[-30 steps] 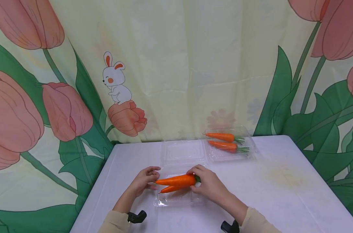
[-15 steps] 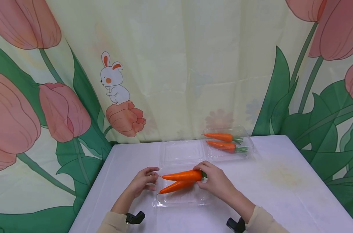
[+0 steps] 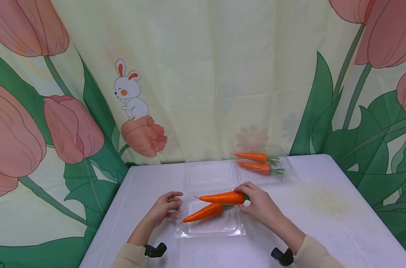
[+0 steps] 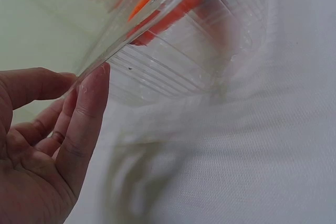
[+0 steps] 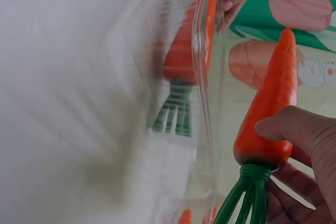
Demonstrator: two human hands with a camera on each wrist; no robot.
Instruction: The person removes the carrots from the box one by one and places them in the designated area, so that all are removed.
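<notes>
My right hand (image 3: 260,204) holds an orange toy carrot (image 3: 219,198) by its thick end, near the green top. The carrot is above a clear plastic clamshell box (image 3: 223,227), its thin tip pointing left. Inside that box lies a second carrot (image 3: 203,213), also pointing left, its green leaves (image 5: 176,111) seen through the wall in the right wrist view. At the box's left side, my left hand (image 3: 164,209) pinches the rim (image 4: 100,66) between thumb and fingers, as the left wrist view shows.
The box's open lid (image 3: 209,175) lies flat behind it. At the back right, another clear box (image 3: 286,178) contains two carrots (image 3: 254,167). A white cloth covers the table (image 3: 310,230), and a tulip-print curtain (image 3: 196,93) hangs behind.
My right hand has carried its carrot to the right and slightly farther back, uncovering more of the carrot in the box. The left hand has stayed at the box's left side.
</notes>
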